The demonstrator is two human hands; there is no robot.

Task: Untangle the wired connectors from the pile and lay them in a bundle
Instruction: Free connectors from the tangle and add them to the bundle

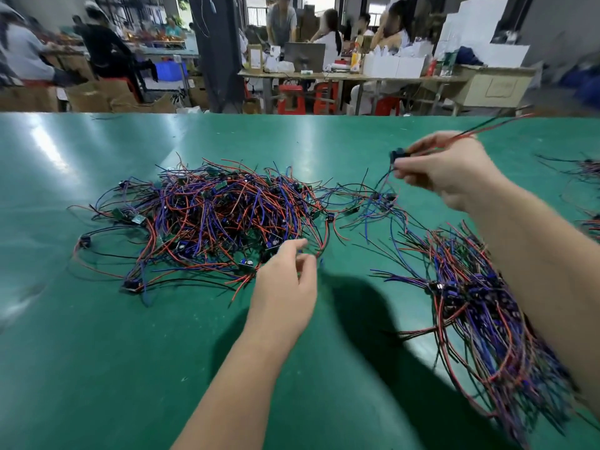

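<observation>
- Head view, progress: the task looks partly done. A sorted bundle (480,306) of red, blue and black leads lies toward the near right of the green table (97,352), its strands running roughly one way.
- A large tangled pile (220,219) sits mid-surface, left of centre, and holds at least as much as the bundle. By that measure, much of the untangling is left to do.
- The right hand (451,167) is raised above the surface between the pile and the right edge, fingers and thumb clamped on a small dark connector (394,156). Its red and black wires (500,123) trail up toward the far right corner. This piece looks freed, but it is not yet laid on the bundle.
- The left hand (285,280) is at the near side of the pile, fingers loosely curled over the strands. I cannot tell whether thumb and forefinger are pinching a wire or only hovering next to one.
- Hard to see: the right forearm covers the bundle's right side, and the frame cuts off its near end.
- Another heap of leads (589,167) at the right edge is cut off and blurred, so it may or may not be a second bundle.
- Single connectors inside the pile are too small and overlapped to count.
- Loose strands between the pile and the bundle cannot be assigned to either.
</observation>
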